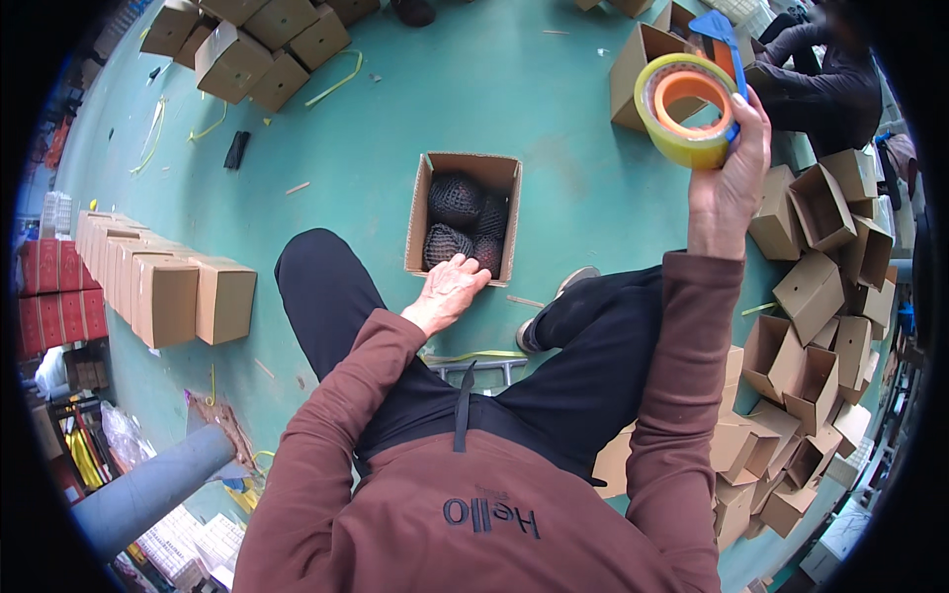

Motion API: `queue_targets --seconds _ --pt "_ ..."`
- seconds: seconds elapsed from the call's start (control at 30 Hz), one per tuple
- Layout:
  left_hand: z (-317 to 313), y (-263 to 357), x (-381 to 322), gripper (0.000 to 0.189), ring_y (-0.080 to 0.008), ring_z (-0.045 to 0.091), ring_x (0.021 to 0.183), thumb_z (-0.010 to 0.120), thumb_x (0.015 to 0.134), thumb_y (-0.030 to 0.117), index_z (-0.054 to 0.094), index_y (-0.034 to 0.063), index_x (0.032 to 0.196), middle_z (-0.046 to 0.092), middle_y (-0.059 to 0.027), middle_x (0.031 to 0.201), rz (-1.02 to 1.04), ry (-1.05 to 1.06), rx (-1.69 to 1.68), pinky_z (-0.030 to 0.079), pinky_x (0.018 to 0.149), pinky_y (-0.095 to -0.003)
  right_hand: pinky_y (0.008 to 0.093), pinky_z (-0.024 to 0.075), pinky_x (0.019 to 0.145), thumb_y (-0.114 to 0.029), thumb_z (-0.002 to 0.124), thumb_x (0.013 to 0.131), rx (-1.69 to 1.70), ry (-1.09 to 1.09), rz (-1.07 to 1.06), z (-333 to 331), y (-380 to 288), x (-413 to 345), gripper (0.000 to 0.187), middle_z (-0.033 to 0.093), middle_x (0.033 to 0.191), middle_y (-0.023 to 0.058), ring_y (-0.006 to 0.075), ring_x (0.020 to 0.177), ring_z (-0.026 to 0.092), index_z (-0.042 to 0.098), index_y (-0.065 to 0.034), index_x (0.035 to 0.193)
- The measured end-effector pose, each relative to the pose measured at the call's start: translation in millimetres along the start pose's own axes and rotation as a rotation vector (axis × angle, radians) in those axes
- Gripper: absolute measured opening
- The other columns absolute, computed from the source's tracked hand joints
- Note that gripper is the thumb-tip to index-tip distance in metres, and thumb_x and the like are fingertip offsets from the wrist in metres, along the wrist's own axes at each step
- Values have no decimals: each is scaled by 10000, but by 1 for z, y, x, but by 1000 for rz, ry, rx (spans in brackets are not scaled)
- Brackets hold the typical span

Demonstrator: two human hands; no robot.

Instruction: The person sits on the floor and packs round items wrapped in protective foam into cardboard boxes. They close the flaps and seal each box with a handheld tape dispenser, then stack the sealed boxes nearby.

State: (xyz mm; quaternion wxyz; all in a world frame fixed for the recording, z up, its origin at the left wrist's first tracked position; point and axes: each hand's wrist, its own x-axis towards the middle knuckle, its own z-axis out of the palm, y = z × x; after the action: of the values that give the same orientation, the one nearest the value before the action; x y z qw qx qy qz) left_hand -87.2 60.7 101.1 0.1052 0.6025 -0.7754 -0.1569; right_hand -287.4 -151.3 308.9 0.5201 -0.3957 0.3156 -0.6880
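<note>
An open cardboard box (516, 215) stands on the green floor between my legs, holding several dark round objects in black mesh sleeves (454, 199). My left hand (451, 287) rests at the box's near edge, with its fingers over the rim by the nearest objects; whether it grips the rim is hard to tell. Raised off to the right, my right hand (730, 167) is closed on a blue tape dispenser (723, 35), which carries a large roll of yellowish clear tape (689, 152) with an orange hub.
Closed cardboard boxes (169, 300) stand in rows at left, with more stacked at top left (233, 63). Open empty boxes (819, 207) are heaped at right. A person (830, 89) sits at top right. A blue-grey pole (156, 489) rises at lower left. Yellow strap scraps lie about.
</note>
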Motion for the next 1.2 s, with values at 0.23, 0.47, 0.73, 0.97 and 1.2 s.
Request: queue_targets --seconds 0.23,0.47,0.73,0.97,1.2 --pt "-22 -31 11 134 -322 618 814 575 849 35 627 0 968 612 -167 869 -404 525 -552 496 729 -363 290 438 910 -193 726 749 -127 -172 -2 63 61 -14 481 543 1062 84 163 997 538 526 -21 1151" --pt "-18 -56 56 409 -383 515 1064 640 767 58 523 -18 1151 533 -217 1117 -475 372 -264 438 908 -434 307 460 852 -207 738 724 -347 -173 92 87 109 -15 505 555 1069 108 182 949 545 537 -33 1154" --pt "1 -58 53 151 -353 582 821 589 793 61 541 30 933 574 -158 868 -405 360 -328 477 749 -446 252 431 864 -132 694 770 -257 -293 85 88 91 -14 472 583 1053 69 124 937 549 498 2 1178" --pt "45 -52 61 134 -274 634 806 530 781 122 623 27 772 630 -115 807 209 -241 195 504 681 -378 239 443 827 -82 665 769 -158 -286 82 97 81 -25 433 599 1016 71 127 905 566 511 23 1159" --pt "72 -65 86 194 -332 626 873 589 755 126 631 12 906 605 -202 969 236 -368 119 535 707 -427 241 446 829 -92 682 755 -92 -252 39 87 66 -20 445 597 1017 85 134 902 569 517 27 1151"
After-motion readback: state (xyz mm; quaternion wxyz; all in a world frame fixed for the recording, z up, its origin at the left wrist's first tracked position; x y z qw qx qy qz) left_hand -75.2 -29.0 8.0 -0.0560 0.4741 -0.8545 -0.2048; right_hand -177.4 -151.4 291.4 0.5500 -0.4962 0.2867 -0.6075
